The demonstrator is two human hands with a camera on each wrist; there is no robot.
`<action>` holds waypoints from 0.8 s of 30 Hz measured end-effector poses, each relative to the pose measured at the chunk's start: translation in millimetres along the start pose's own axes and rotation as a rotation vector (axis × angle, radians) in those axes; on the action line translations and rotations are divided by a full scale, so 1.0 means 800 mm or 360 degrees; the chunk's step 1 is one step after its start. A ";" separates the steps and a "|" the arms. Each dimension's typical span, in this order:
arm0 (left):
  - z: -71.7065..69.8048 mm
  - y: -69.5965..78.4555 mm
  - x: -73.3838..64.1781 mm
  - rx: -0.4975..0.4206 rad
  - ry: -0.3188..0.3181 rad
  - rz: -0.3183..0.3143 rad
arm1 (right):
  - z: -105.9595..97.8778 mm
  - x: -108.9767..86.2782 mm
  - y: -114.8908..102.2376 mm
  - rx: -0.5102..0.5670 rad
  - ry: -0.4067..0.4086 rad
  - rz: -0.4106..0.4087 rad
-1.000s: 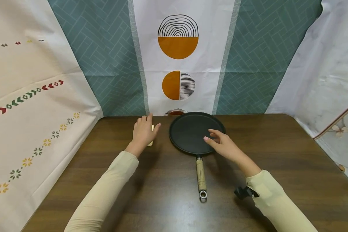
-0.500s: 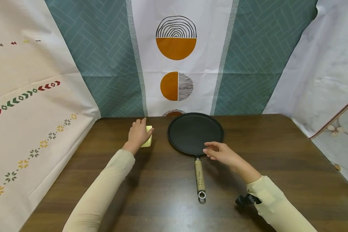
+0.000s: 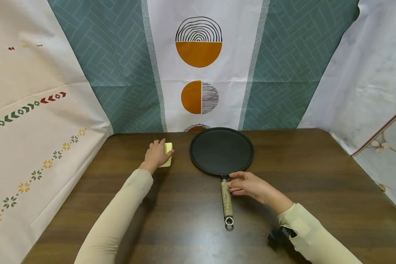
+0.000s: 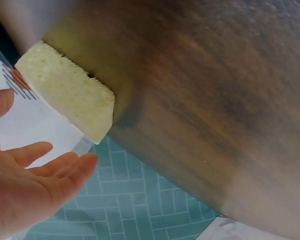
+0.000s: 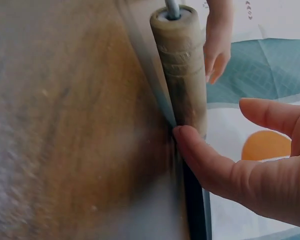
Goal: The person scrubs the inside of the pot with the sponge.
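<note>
Brown desk (image 3: 184, 223) against patterned cloth (image 3: 125, 73)

The black pan (image 3: 222, 152) lies flat, its wooden handle (image 3: 227, 203) pointing toward you, and the fingers of your right hand (image 3: 252, 187) sit just right of the handle's pan end. They are apart; whether a fingertip touches it, I cannot tell. The yellow sponge (image 3: 168, 161), left of the pan, is partly hidden by your left hand (image 3: 155, 154), its fingers parted. Cream sleeves (image 3: 113, 216) cover your forearms.

Has a glossy dark-brown wood-grain counter (image 3: 184, 236), teal-and-white printed cloth (image 3: 201, 73) behind, cream patterned cloth (image 3: 36, 121) left, white marbled cloth (image 3: 366, 77) right.
</note>
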State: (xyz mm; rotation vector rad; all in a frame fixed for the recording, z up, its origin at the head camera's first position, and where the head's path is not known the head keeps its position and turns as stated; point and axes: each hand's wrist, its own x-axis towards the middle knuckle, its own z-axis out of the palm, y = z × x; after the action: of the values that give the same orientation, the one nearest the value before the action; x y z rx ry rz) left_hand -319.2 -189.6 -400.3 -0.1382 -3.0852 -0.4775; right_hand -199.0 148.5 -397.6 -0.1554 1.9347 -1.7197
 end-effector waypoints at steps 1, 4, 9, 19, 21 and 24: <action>0.002 -0.001 0.000 0.0003 -0.0012 0.0002 | 0.001 0.000 0.002 0.0017 0.0001 0.0012; 0.006 -0.003 -0.001 0.0026 -0.0032 0.0008 | 0.005 -0.001 0.005 0.0037 -0.0018 0.0032; 0.010 -0.003 -0.004 0.0080 -0.0047 0.0010 | 0.011 -0.004 0.007 0.0050 -0.0005 0.0045; 0.013 0.001 -0.007 0.0111 -0.0057 -0.0046 | 0.021 -0.008 0.005 -0.0002 -0.0022 0.0087; 0.013 0.003 -0.008 0.0119 -0.0058 -0.0043 | 0.021 -0.008 0.006 -0.0004 -0.0017 0.0082; 0.015 0.005 -0.009 0.0126 -0.0069 -0.0028 | 0.022 -0.008 0.007 -0.0007 -0.0002 0.0085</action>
State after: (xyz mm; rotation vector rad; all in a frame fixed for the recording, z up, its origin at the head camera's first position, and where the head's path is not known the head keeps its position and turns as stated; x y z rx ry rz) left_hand -312.0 -182.5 -410.6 -0.1221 -3.1445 -0.3565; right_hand -184.0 136.9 -401.5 -0.1050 1.9246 -1.6807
